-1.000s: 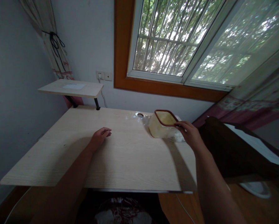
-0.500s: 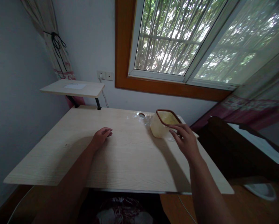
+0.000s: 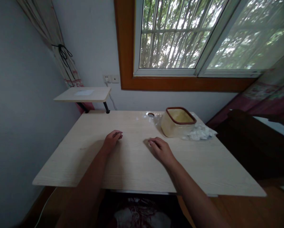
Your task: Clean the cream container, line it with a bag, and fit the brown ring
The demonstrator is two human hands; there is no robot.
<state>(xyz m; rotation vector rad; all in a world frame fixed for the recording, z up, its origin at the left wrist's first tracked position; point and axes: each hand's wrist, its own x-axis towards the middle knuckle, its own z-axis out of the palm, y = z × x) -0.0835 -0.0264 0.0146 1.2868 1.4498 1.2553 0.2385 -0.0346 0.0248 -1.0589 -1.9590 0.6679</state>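
My left hand rests low over the desk, left of the middle, its fingers curled in together; whatever they hold, if anything, is hidden. Across from it, my right hand is at the desk's middle with thumb and fingertips drawn together. I cannot make out what is between those fingertips. Beyond the right hand stands a cream-coloured container with a brown rim, upright and apart from both hands. Beside its right side lies a clear plastic bag with white pieces in it.
The pale wooden desk has a round cable hole near its back edge. A small raised shelf with a paper label stands at the back left. Clear plastic film lies left of the container. Behind are a window and a wall socket.
My right hand has come away from the container's rim, moving left and towards me to the desk's middle. My left hand stays in nearly the same place. The view has shifted slightly.
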